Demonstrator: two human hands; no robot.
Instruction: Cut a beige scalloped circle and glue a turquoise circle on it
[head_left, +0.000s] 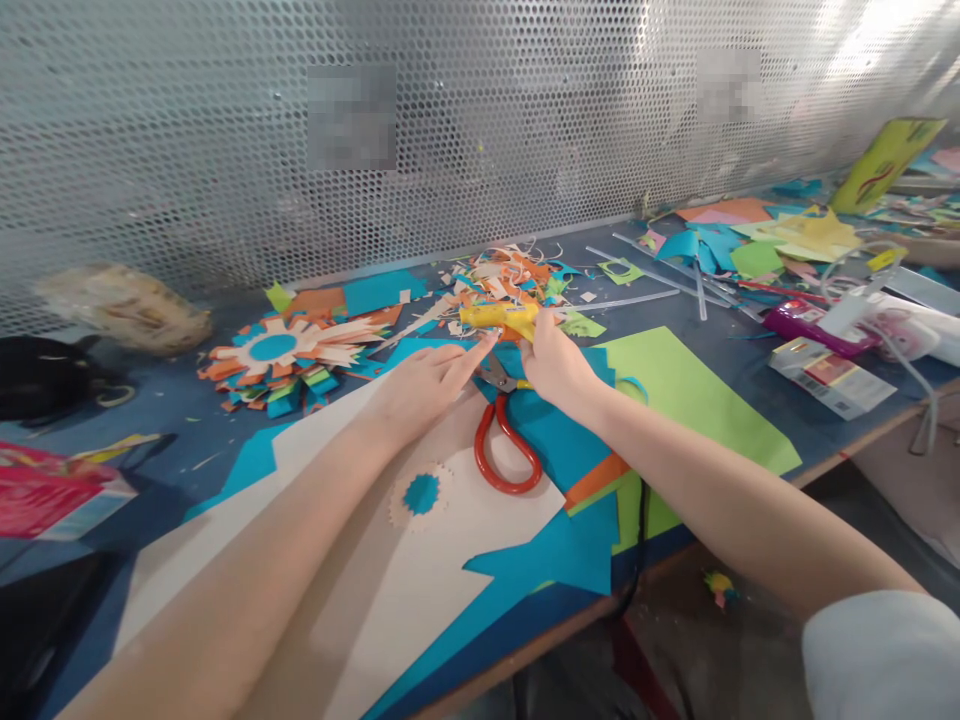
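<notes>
My right hand grips a yellow hot glue gun, its body pointing left above the paper scraps. Just below its front end, my left hand lies palm down with one digit stretched out toward it; the other fingertips are partly hidden. Red-handled scissors rest between my forearms on blue paper and a large cream sheet. On that sheet sits a small notched cream ring with a blue centre. A layered paper flower with a blue middle lies left of my left hand.
Paper scraps pile up near the perforated metal panel. A green sheet, clear glue sticks and a purple tool lie to the right. On the left are a plastic bag and a pink box. A black cord hangs over the table edge.
</notes>
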